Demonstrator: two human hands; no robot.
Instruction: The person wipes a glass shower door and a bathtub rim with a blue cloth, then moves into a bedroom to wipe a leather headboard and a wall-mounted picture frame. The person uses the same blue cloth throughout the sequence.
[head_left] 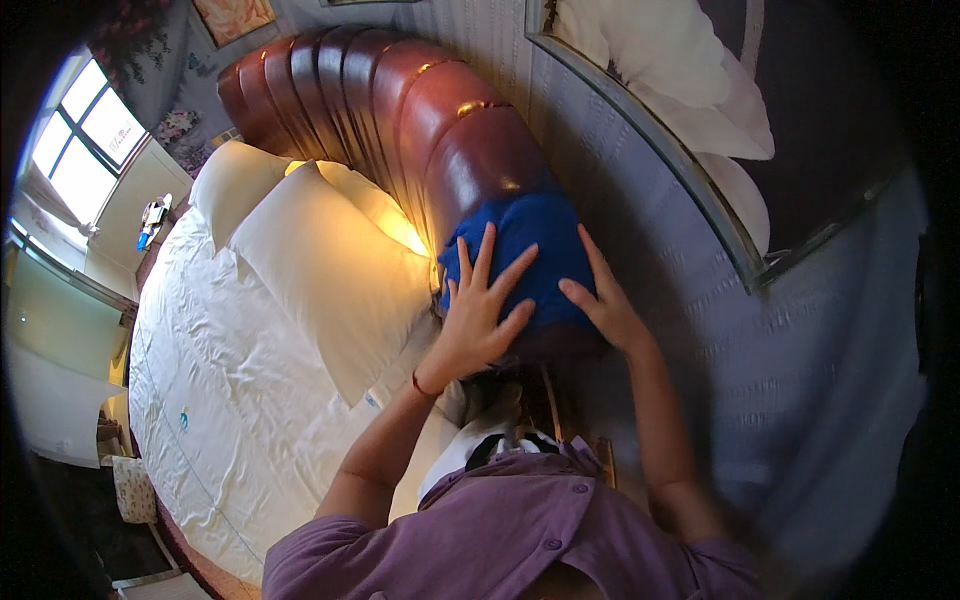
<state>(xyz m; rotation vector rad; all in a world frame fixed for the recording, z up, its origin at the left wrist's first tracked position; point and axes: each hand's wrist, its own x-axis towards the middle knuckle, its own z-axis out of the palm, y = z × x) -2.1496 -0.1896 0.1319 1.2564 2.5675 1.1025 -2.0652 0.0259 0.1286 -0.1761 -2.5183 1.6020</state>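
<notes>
Blue, wrinkled cloth (pixel 546 268) is draped over the near end of the curved, glossy, ribbed brown headboard (pixel 400 95), touched by the splayed left hand (pixel 478 318) and the right hand (pixel 614 308), thumb apart.

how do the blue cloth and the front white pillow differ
The blue cloth looks thin and deep blue; the front white pillow looks plump. The cloth covers the near end of the headboard; the pillow is on the bed. The left hand spreads over the cloth, not the pillow. Both have fabric surfaces.
</notes>
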